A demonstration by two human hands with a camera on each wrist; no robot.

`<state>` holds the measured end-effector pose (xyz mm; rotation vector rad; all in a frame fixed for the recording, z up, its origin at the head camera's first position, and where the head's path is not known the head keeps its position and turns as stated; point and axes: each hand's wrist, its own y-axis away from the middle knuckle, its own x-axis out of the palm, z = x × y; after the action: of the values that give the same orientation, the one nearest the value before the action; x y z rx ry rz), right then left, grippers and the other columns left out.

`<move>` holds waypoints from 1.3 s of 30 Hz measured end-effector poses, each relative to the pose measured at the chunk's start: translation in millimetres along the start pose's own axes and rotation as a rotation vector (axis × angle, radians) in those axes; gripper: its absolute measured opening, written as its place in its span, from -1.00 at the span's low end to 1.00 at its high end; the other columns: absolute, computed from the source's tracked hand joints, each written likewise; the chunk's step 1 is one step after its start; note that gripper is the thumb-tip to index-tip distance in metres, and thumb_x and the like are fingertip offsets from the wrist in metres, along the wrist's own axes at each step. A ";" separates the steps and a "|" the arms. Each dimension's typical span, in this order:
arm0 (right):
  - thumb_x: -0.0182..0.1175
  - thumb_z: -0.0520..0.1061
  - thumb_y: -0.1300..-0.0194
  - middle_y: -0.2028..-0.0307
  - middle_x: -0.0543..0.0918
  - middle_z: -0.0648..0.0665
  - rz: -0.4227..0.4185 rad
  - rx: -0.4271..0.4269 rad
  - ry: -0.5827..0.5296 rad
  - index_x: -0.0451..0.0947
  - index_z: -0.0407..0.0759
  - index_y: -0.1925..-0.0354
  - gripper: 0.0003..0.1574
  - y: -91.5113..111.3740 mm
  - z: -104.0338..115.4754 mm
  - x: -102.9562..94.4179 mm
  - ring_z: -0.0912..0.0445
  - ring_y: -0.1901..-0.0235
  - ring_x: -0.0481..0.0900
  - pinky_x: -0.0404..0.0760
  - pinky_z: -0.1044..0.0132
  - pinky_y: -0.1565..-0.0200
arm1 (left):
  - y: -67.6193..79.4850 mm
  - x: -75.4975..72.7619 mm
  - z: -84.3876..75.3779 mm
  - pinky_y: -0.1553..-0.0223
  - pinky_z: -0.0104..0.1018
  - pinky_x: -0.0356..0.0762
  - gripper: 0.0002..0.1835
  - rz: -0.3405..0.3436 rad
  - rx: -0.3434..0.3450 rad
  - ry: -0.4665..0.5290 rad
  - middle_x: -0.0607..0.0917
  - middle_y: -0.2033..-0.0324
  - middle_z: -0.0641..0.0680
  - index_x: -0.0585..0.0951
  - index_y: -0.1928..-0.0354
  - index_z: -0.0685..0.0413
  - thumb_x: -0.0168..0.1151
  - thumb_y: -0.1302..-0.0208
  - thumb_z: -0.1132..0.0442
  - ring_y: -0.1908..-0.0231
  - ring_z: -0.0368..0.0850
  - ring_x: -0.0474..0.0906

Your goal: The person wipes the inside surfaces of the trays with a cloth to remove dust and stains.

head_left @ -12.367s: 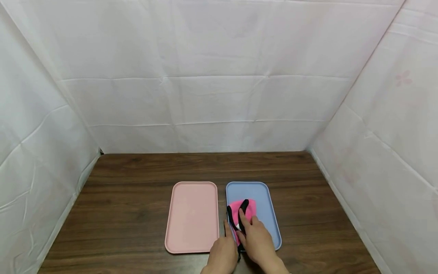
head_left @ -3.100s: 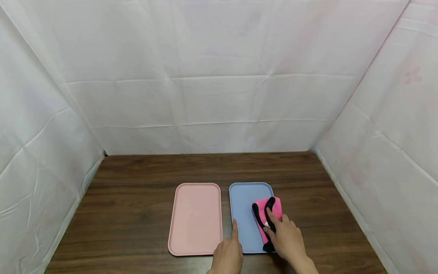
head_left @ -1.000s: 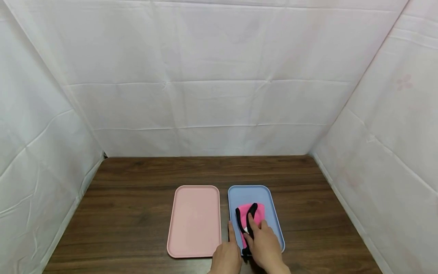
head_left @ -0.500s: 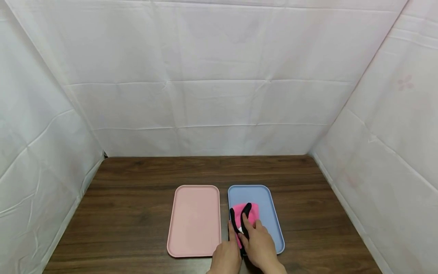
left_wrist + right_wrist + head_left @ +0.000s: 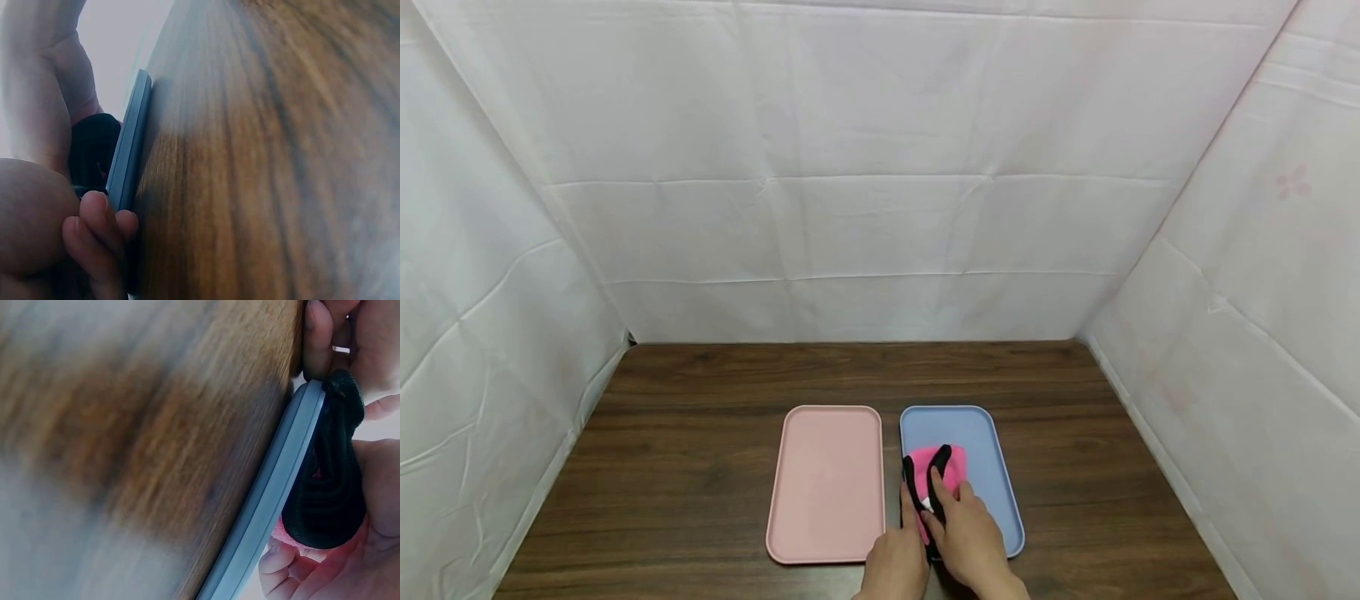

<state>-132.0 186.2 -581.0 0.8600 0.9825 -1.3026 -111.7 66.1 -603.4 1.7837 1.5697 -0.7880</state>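
Note:
A folded pink cloth with black edging and a small white tag [image 5: 955, 472] lies in the blue tray [image 5: 943, 423], along its left side. My right hand [image 5: 972, 533] grips the cloth, index finger laid along a black band and thumb near the tag. At the tray's near left corner, my left hand [image 5: 895, 560] holds the edge, its index finger stretched along the rim beside the cloth. The right wrist view shows the cloth's layered black end [image 5: 325, 494] overhanging the tray rim [image 5: 265, 500]. In the left wrist view, curled fingers [image 5: 94, 237] meet the tray edge.
A pink tray [image 5: 826, 483] stands just left of the blue one, a narrow gap between them. Both sit on a dark wooden table [image 5: 700, 433]. White fabric walls [image 5: 865, 225] enclose the back and both sides.
From the tray's right side about three seconds ago, the right hand has slid the cloth leftward to the left rim. It barely moves over the last half second. The left hand keeps its place.

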 end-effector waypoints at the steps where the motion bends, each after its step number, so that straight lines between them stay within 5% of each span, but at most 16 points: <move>1: 0.37 0.06 -0.35 0.30 0.43 -0.09 0.005 0.008 -0.001 0.46 0.00 -0.46 -0.23 -0.2 0.1 0.0 0.10 0.44 0.37 0.39 0.18 0.45 | 0.2 -0.2 -0.2 0.71 -0.13 0.36 -0.16 0.004 0.000 0.002 0.43 0.77 0.08 0.21 -0.55 0.33 0.35 -0.27 0.34 0.78 -0.05 0.38; 39: 0.33 0.05 -0.39 0.16 0.58 -0.32 0.013 0.064 0.028 0.44 -0.08 -0.46 -0.25 -37.8 9.4 0.7 -0.01 0.49 0.49 0.46 0.06 0.50 | 5.2 0.1 -1.9 0.69 -0.09 0.40 -0.24 -0.048 -0.004 -0.033 0.47 0.76 0.10 0.30 -0.53 0.23 0.30 -0.32 0.30 0.76 -0.02 0.43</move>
<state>-168.7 173.8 -577.1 0.9341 0.9593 -1.3197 -106.5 67.2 -602.0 1.7275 1.5960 -0.8324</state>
